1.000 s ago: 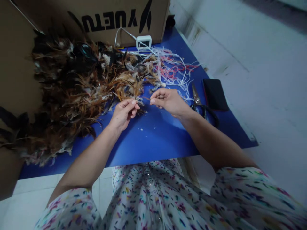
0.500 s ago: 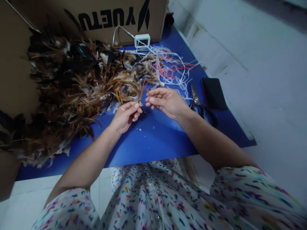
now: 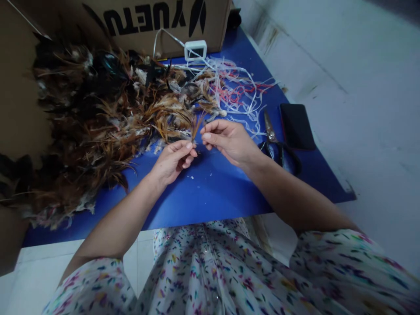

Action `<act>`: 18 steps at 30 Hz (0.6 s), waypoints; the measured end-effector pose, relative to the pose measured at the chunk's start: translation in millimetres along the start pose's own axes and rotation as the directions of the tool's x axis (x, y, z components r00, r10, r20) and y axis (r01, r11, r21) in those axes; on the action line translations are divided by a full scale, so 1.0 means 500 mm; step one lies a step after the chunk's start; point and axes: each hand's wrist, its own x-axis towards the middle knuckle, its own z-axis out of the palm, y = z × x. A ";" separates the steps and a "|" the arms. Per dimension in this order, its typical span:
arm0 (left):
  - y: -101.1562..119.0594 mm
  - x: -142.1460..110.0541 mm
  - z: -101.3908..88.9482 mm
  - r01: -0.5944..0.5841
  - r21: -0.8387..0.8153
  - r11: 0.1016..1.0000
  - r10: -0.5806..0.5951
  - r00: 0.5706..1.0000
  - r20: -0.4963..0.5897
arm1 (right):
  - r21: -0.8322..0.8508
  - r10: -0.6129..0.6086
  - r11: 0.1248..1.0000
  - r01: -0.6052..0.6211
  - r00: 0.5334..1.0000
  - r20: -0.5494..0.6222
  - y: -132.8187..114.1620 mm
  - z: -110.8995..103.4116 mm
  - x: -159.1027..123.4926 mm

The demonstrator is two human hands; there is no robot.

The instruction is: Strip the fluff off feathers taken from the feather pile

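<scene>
My left hand (image 3: 175, 161) pinches the lower end of a small bunch of brown feathers (image 3: 196, 126) between thumb and forefinger. The feathers stand upright and fan out above the fingertips. Just to the right, my right hand (image 3: 226, 139) has thumb and forefinger drawn together, close beside the bunch. Whatever it may hold is too small to make out. Behind and left of my hands spreads a large heap of brown and black feathers (image 3: 114, 109), some with white fluff.
Black-handled scissors (image 3: 271, 133) and a dark phone (image 3: 297, 126) lie right of my hands on the blue table (image 3: 210, 192). White and red strings (image 3: 236, 89) tangle behind, near a small white device (image 3: 195, 50). A cardboard box (image 3: 138, 30) stands at the back; a wall borders the right.
A brown feather that stretched from my right fingers a second ago now stands with the bunch in my left hand. My right hand has come slightly closer to my left.
</scene>
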 end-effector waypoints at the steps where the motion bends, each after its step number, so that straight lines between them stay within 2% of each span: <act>1: 0.000 0.000 0.000 0.006 -0.003 1.000 -0.006 1.000 0.011 | -0.020 -0.010 1.000 0.010 1.000 -0.001 0.000 0.001 -0.001; 8: -0.002 -0.001 0.000 0.045 -0.028 0.999 -0.044 0.997 0.058 | -0.097 -0.069 0.993 0.069 0.998 0.001 -0.003 0.010 -0.006; 18: 0.001 -0.005 0.006 0.063 -0.029 0.998 -0.060 0.995 0.076 | -0.114 -0.062 0.992 0.062 0.998 0.004 0.003 0.012 -0.006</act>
